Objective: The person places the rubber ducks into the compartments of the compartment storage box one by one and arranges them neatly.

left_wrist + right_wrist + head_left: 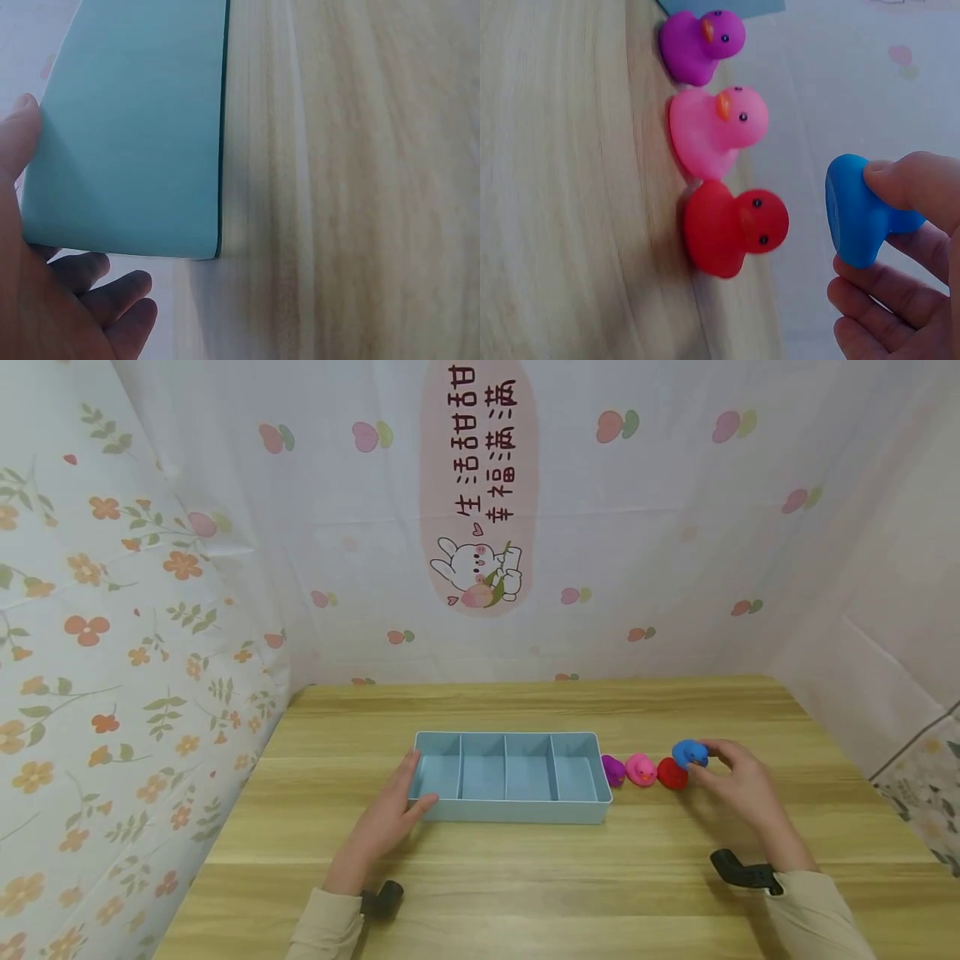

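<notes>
Pinched between the thumb and fingers of my right hand (738,781), a blue rubber duck (689,753) is held up off the table, as the right wrist view shows. Close by on the table stand a red rubber duck (735,229), a pink rubber duck (718,131) and a purple rubber duck (701,46), in a row. The row runs leftward to a light blue divided box (510,811) with several bare compartments. At the box's left end, my left hand (386,814) grips the corner, its thumb at the front rim and its fingers along the end wall.
All of this is on a wood-grain table (510,885). Behind it hangs a printed cloth (337,527) with a rabbit picture, and a floral cloth (135,693) closes the left side. Black wrist mounts (742,870) sit at both sleeves.
</notes>
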